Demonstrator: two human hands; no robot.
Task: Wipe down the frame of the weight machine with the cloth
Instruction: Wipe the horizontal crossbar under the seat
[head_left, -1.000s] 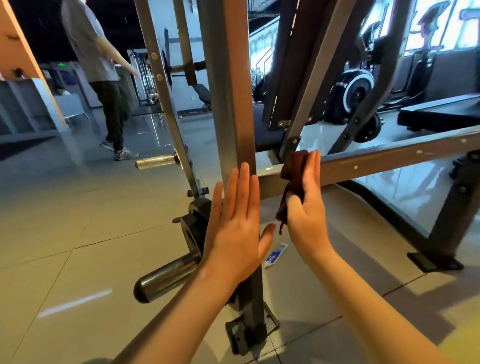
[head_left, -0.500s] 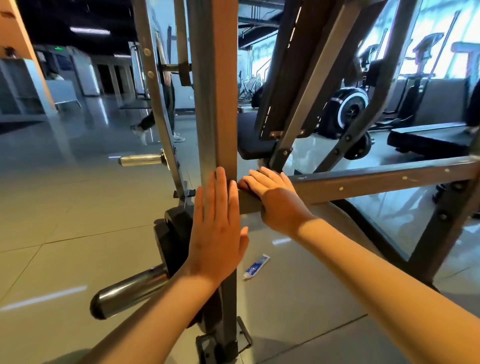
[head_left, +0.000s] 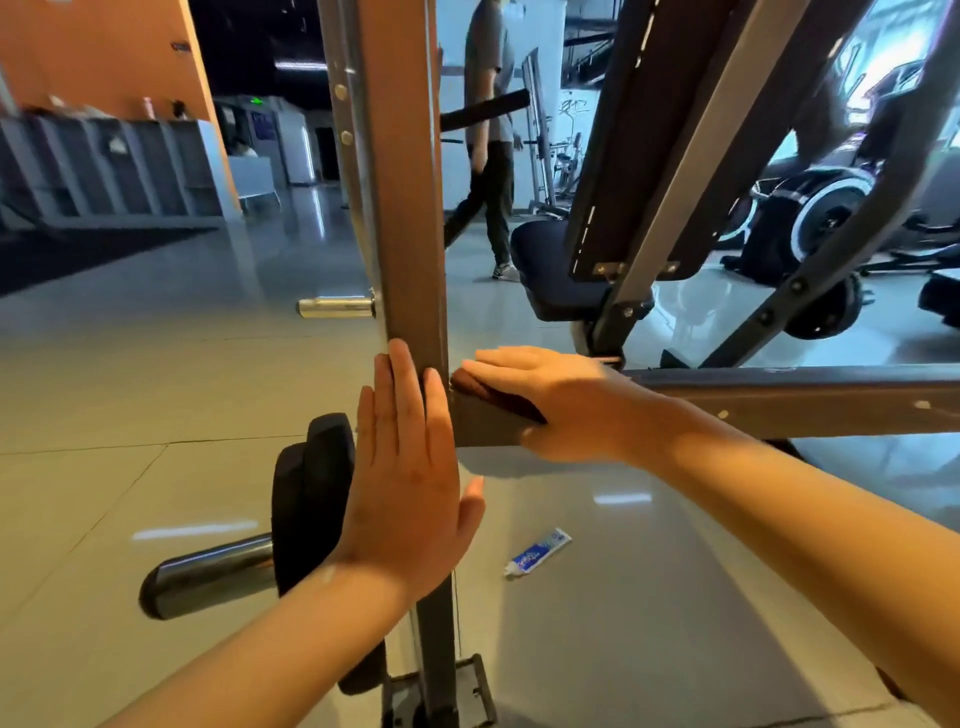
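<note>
**A:** What does the cloth look like, and where is it?

**B:** It's a small, dark reddish-brown cloth (head_left: 493, 397), bunched flat on top of the weight machine's grey-brown square metal crossbar (head_left: 779, 400). It sits in the corner where that bar meets the tall grey-brown metal upright post (head_left: 410, 208).

**A:** And the hands?

**B:** The right hand (head_left: 561, 400) lies over the cloth with its fingers stretched nearly straight, pressing it onto the bar. Only the cloth's near edge shows under the palm. The left hand (head_left: 410, 488) is flat against the near face of the post, fingers straight and together, thumb out. It grasps nothing.

**A:** What about the frame's finish?

**B:** Matte, with a few pale specks on the crossbar's front face.

**A:** What's around it?

**B:** A black round weight plate (head_left: 311, 499) sits on a chrome peg (head_left: 208, 574) just left of the post. A small blue-and-white tube (head_left: 537, 553) lies on the glossy grey tiled floor (head_left: 156, 389) below the bar. A dark padded seat (head_left: 561, 270) stands behind it. Farther back there's a person in a grey top (head_left: 488, 140).
</note>
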